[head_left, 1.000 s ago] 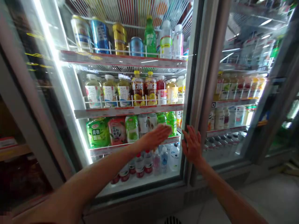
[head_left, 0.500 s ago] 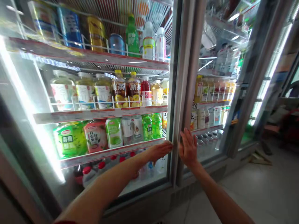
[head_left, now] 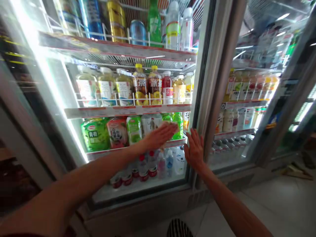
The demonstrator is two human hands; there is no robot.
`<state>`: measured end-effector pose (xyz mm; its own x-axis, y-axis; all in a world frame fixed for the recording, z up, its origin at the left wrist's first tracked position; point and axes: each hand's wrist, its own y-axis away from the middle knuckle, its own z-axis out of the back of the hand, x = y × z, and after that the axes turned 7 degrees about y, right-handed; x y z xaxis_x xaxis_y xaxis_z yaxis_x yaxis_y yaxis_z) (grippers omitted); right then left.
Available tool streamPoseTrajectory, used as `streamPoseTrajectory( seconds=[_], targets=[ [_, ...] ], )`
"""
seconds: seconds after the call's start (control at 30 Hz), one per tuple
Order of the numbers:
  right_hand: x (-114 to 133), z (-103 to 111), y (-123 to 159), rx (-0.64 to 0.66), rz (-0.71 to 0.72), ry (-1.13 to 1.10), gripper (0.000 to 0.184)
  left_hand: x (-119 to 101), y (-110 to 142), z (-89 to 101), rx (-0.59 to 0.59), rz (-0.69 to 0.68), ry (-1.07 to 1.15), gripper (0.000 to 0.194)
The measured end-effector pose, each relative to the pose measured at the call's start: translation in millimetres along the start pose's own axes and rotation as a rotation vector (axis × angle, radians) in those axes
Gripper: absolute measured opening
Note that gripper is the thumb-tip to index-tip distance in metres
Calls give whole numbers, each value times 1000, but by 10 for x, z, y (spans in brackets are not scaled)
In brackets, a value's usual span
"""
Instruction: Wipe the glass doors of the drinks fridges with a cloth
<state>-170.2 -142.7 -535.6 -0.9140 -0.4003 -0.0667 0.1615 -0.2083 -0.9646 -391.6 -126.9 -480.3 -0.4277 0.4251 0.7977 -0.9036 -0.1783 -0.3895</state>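
Observation:
My left hand (head_left: 161, 134) is stretched flat and empty in front of the glass door, before the shelf with green bottles (head_left: 178, 125). Its fingertips are slightly blurred and point right. My right hand (head_left: 195, 148) is raised with the fingers apart, at the dark edge of the glass beside the metal door frame (head_left: 217, 75). Nothing is in it. Whether either hand touches the door, I cannot tell. Behind my left hand sit a green jug (head_left: 95, 135), a reddish jug (head_left: 117, 133) and a white-and-green bottle (head_left: 134, 129).
Tea bottles (head_left: 140, 86) line the middle shelf, cans (head_left: 116, 21) the upper one, and red-capped bottles (head_left: 143, 169) the bottom. On the right stands another glass-fronted cooler section with juice bottles (head_left: 244, 87). Below is the tiled floor (head_left: 237, 210), with a striped shoe (head_left: 179, 227).
My view swung right, then back left. My left hand reached the door frame half a second ago and has since moved left, away from it. My right hand stayed near the frame.

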Motion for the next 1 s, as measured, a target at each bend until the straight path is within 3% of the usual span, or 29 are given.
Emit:
streamPoseTrajectory(
  seconds=[0.07, 0.23, 0.27, 0.37, 0.43, 0.57, 0.6, 0.63, 0.73, 0.8, 0.83, 0.93, 1.0],
  targets=[
    [162, -48, -57, -8, 20, -35, 58, 133, 120, 99, -14, 85, -1, 52],
    [525, -165, -230, 19, 117, -89, 61, 217, 698, 259, 92, -168, 38, 46],
    [582, -187, -268, 13, 125, -97, 61, 292, 795, 306, 89, -133, 30, 46],
    [749, -250, -373, -21, 124, -122, 61, 546, 1011, 456, -17, 159, -23, 49],
    [875, -284, -425, -26, 135, -139, 61, 585, 1152, 513, -53, 233, -42, 50],
    [1130, -319, -520, -12, 227, -178, 62, 488, 1479, 559, 39, -95, 3, 45],
    [1182, -323, -549, -16, 237, -185, 62, 524, 1548, 590, 43, -100, -2, 44],
    [1227, -326, -579, -24, 240, -190, 62, 594, 1608, 633, 25, -39, -27, 43],
    [1341, -335, -657, -46, 231, -202, 62, 860, 1772, 776, -97, 360, -166, 47],
    [1419, -345, -680, -41, 246, -212, 62, 907, 1909, 818, -143, 491, -208, 48],
    [1461, -350, -685, -33, 261, -220, 62, 878, 1991, 819, -123, 453, -189, 47],
    [1589, -362, -704, -2, 313, -242, 61, 759, 2238, 807, 26, 155, -62, 41],
    [1658, -365, -742, 3, 327, -244, 59, 796, 2351, 840, 19, 194, -62, 41]
  ],
)
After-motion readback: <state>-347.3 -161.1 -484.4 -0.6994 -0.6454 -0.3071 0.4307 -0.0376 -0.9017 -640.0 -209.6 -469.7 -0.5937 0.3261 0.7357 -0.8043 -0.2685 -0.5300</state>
